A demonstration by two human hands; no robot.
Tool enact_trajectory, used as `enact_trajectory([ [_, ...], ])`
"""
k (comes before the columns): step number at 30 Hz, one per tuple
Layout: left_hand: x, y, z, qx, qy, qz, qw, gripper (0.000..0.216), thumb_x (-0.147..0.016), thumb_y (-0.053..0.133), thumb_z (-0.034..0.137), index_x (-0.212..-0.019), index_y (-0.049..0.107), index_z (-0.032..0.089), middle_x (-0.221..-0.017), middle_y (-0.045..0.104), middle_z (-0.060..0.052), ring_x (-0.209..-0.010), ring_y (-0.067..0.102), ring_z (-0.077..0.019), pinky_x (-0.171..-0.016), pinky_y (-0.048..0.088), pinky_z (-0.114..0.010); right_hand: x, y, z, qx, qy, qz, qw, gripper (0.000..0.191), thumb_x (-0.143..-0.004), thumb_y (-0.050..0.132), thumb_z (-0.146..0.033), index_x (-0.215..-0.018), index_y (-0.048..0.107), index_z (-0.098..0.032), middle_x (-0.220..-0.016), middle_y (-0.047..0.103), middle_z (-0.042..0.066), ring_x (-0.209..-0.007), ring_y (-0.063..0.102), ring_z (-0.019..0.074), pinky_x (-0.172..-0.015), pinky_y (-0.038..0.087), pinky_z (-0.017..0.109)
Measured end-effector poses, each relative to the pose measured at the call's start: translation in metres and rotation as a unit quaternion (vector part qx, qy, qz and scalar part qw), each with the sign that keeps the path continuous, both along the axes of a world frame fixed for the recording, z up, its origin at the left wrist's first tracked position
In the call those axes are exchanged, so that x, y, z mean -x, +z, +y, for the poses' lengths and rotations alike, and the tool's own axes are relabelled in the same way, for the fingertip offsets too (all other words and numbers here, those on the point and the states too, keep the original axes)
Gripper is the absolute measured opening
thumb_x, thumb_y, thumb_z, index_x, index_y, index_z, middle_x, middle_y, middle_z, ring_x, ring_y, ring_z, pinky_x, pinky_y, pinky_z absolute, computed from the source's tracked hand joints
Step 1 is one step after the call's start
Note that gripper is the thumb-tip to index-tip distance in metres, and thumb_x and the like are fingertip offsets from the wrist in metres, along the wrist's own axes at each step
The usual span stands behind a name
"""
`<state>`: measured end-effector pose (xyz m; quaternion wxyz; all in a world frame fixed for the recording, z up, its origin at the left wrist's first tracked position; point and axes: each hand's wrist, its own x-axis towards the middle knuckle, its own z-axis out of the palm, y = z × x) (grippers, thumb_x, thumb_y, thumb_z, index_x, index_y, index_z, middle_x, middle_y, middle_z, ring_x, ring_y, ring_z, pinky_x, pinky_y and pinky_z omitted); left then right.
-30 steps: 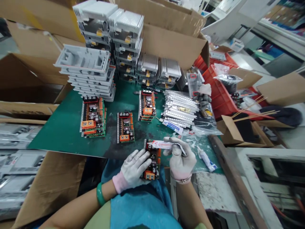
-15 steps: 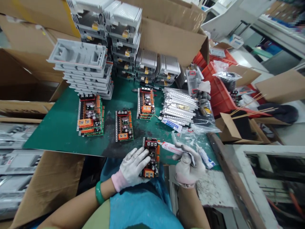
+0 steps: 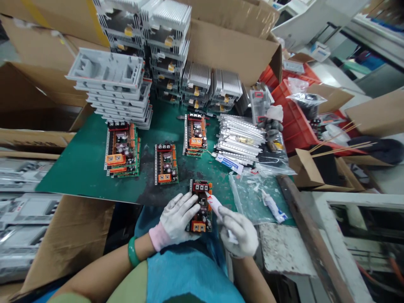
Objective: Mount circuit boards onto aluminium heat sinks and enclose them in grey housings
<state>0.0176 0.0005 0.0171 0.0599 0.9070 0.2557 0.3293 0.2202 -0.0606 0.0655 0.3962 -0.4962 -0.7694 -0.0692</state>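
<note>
Along the left of the green mat (image 3: pixel 75 176), a stack of boards (image 3: pixel 121 148) sits below a pile of grey frames (image 3: pixel 107 67), and a lone board (image 3: pixel 166 164) lies nearer me. At the mat's near edge, my left hand (image 3: pixel 176 219), gloved and open with its fingers spread, presses flat on a third board (image 3: pixel 200 206), probably to stop it shifting; it hides part of that board's left side. Just right of it, my right hand (image 3: pixel 238 233) is closed round a white tube (image 3: pixel 215 206), with the tube's red-marked end angled at the board's right edge. My fingers hide the tube's lower end, and I cannot tell whether its tip touches the board. Further right, a clear bag (image 3: pixel 249 198) lies on the mat with a second tube (image 3: pixel 273 206) on it.
</note>
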Motion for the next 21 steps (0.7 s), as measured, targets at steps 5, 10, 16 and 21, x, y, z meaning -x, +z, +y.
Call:
enact_trajectory([
  [5,-0.002,0.003,0.0,-0.005,0.012,-0.005,1.0,0.045,-0.089,0.045,0.043,-0.118,0.058,0.011,-0.125,0.063,-0.013,-0.128,0.05,-0.0258,-0.116,0.028,-0.041,0.03,0.03,0.015,-0.087,0.079,-0.089,0.989,0.015,-0.091,0.049,-0.013,-0.09,0.063,-0.016,-0.082,0.075,0.008,-0.065,0.067,0.0131,-0.058,0.05,0.025],
  [10,-0.002,0.0,0.0,-0.024,0.021,-0.006,0.999,0.043,-0.089,0.035,0.024,-0.125,0.055,0.01,-0.122,0.065,-0.013,-0.127,0.051,-0.0232,-0.113,0.034,-0.04,0.044,0.035,0.024,-0.108,0.121,-0.102,0.981,0.014,-0.09,0.051,-0.015,-0.091,0.065,-0.015,-0.084,0.075,0.009,-0.062,0.065,0.0138,-0.058,0.049,0.027],
  [16,-0.001,-0.003,-0.001,-0.024,0.035,0.007,0.999,0.043,-0.093,0.036,0.031,-0.127,0.053,0.011,-0.122,0.065,-0.014,-0.125,0.054,-0.0236,-0.11,0.039,-0.041,0.049,0.037,0.032,-0.09,0.105,-0.116,0.984,0.02,-0.09,0.047,-0.014,-0.096,0.066,-0.015,-0.088,0.076,0.009,-0.061,0.065,0.0137,-0.055,0.048,0.026],
  [21,-0.002,0.002,-0.001,-0.01,0.024,0.003,1.0,0.044,-0.093,0.036,0.035,-0.123,0.056,0.01,-0.124,0.064,-0.014,-0.127,0.052,-0.0234,-0.113,0.032,-0.04,0.031,0.035,0.02,-0.047,0.105,-0.109,0.987,0.022,-0.095,0.044,-0.018,-0.092,0.066,-0.019,-0.086,0.076,0.006,-0.06,0.065,0.0127,-0.053,0.049,0.025],
])
